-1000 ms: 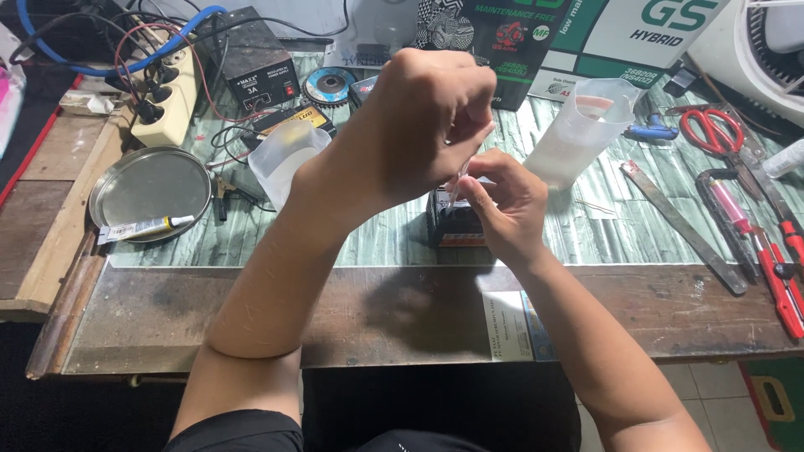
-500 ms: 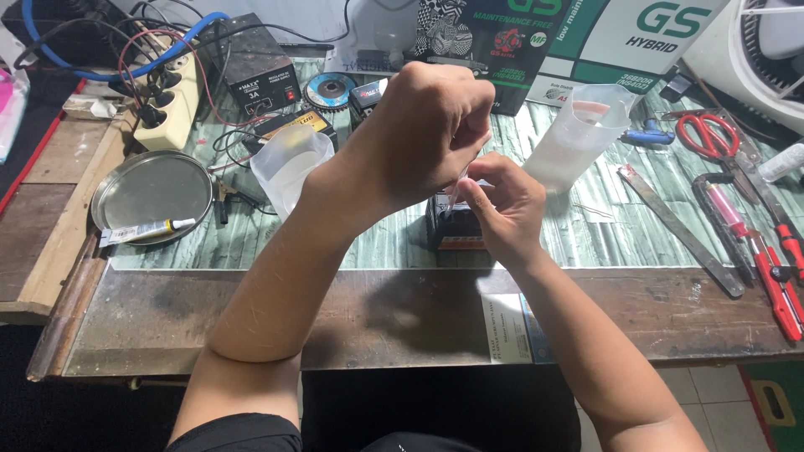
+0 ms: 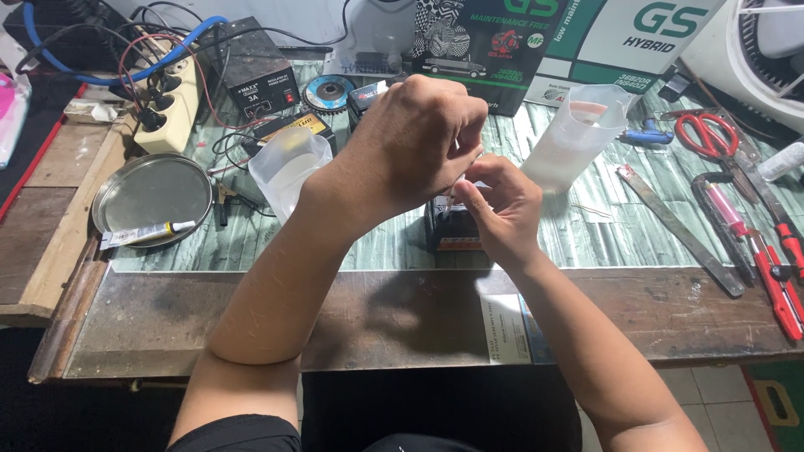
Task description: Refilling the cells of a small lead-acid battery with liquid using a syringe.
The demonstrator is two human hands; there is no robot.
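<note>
I find my left hand (image 3: 410, 138) pinched shut on a thin clear dropper (image 3: 453, 194), tip at the small black battery (image 3: 448, 226) mid-bench, my right hand (image 3: 502, 209) curled steadying it; filling seems underway, demanding a steady vertical tip.

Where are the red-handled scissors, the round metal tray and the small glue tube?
Red-handled scissors (image 3: 708, 134), head view, on a handle loop.
Round metal tray (image 3: 155, 188), head view, on its bare middle.
Small white glue tube (image 3: 142, 233), head view, on its body.
</note>
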